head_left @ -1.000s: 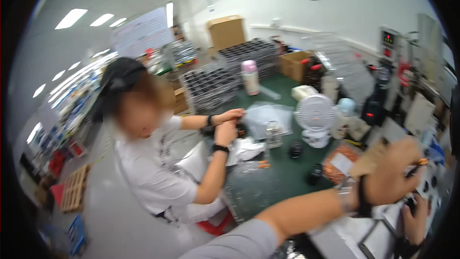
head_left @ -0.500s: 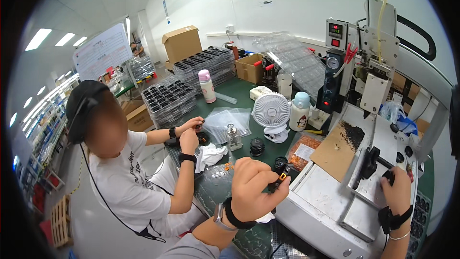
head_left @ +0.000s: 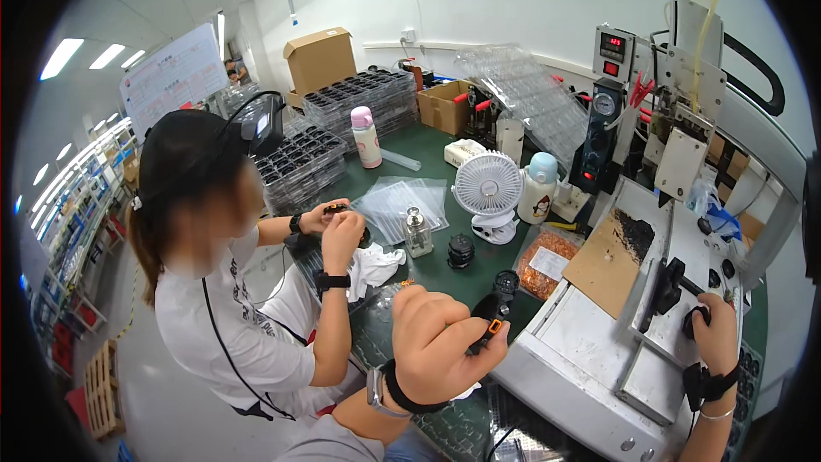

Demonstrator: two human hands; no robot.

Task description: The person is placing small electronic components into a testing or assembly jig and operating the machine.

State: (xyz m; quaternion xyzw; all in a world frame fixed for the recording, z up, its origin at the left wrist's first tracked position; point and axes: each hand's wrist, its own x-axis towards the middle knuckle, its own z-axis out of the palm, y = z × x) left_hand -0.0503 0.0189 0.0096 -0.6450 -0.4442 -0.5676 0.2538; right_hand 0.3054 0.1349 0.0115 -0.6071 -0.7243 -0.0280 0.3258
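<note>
My left hand (head_left: 445,349), raised in the lower middle, pinches a small black part with an orange rectangular piece (head_left: 495,326) between thumb and forefinger. Just behind it stands a black cylindrical object (head_left: 505,283), partly hidden by the hand. At the right, my right hand (head_left: 717,335) has its fingers closed around a round black thing (head_left: 697,320), a knob or a loose part; I cannot tell which. It is beside a black clamp-like fixture (head_left: 667,289) with a bar, mounted on the metal plate of the white machine (head_left: 573,368).
Left of me a seated co-worker (head_left: 231,316) handles a small black part. On the green table are a white fan (head_left: 487,186), glass bottle (head_left: 417,233), stacked black discs (head_left: 460,251), bag of orange pieces (head_left: 546,263) and drinking bottle (head_left: 537,192). Brown cardboard (head_left: 605,265) lies on the machine.
My view has shifted slightly. My left hand, still pinching the part, has moved a little left and down, showing more of the black object behind. The co-worker's head has turned and lowered.
</note>
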